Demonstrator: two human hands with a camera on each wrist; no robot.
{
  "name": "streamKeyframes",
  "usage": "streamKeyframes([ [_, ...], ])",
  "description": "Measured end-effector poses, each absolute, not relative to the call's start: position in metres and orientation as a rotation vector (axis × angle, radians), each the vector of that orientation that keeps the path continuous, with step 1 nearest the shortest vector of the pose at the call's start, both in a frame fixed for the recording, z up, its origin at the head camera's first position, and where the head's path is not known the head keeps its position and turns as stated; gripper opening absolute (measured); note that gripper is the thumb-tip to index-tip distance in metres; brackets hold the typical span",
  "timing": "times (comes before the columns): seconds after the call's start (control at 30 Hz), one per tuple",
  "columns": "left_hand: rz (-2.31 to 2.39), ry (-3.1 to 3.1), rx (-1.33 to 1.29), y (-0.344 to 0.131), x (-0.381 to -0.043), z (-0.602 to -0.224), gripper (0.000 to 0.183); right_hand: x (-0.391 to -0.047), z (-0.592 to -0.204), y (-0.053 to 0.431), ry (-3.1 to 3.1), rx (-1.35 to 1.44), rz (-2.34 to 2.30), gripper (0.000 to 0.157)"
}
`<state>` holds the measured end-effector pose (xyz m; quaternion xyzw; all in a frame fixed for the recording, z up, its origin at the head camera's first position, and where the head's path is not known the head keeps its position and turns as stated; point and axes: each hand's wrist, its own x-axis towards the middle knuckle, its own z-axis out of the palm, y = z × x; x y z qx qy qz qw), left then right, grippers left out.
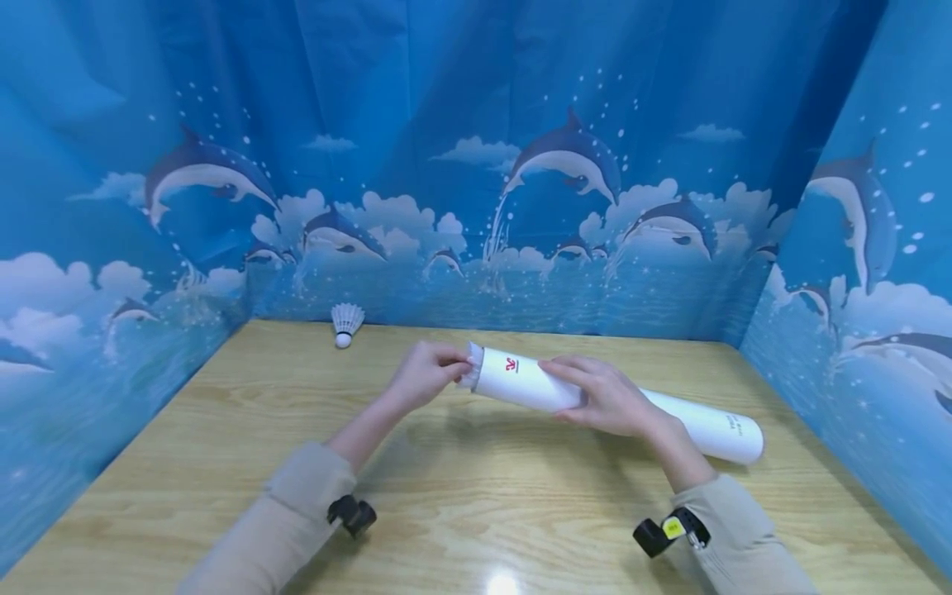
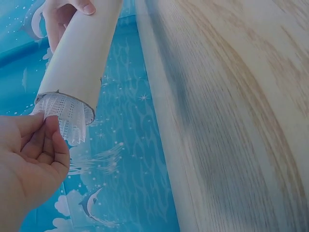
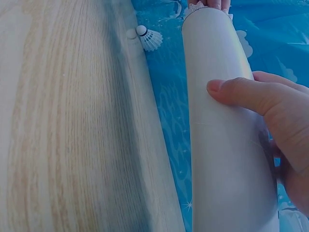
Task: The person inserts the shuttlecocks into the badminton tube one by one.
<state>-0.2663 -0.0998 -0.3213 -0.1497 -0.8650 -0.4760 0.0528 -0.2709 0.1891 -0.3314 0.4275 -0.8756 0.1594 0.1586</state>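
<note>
My right hand (image 1: 606, 397) grips a long white shuttlecock tube (image 1: 524, 380) around its middle, thumb along one side. The tube slants above the table, its open end toward my left hand (image 1: 427, 376). A white shuttlecock (image 2: 67, 116) pokes its skirt out of that open end; its head is hidden inside the tube. Thumb and fingertips of my left hand pinch the skirt's edge. In the right wrist view, the left fingertips show at the tube's far mouth, beside the lacy skirt (image 3: 195, 7).
Another shuttlecock (image 1: 346, 324) lies at the back left of the wooden table (image 1: 476, 512), near the far edge. A blue curtain (image 1: 446, 99) printed with dolphins stands behind the table and along both sides.
</note>
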Motion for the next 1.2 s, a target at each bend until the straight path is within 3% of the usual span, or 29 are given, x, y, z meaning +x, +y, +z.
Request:
streamKeyframes([
  [0.63,-1.519,-2.620,-0.435,-0.084,-0.267,-0.324,0.014,-0.269,-0.327,0.189,-2.531,1.183,0.468,0.072],
  [1.2,-1.608,-2.658,-0.525,-0.097,-0.275,-0.326,0.020,-0.267,-0.329,0.192,-2.551,1.178,0.456,0.074],
])
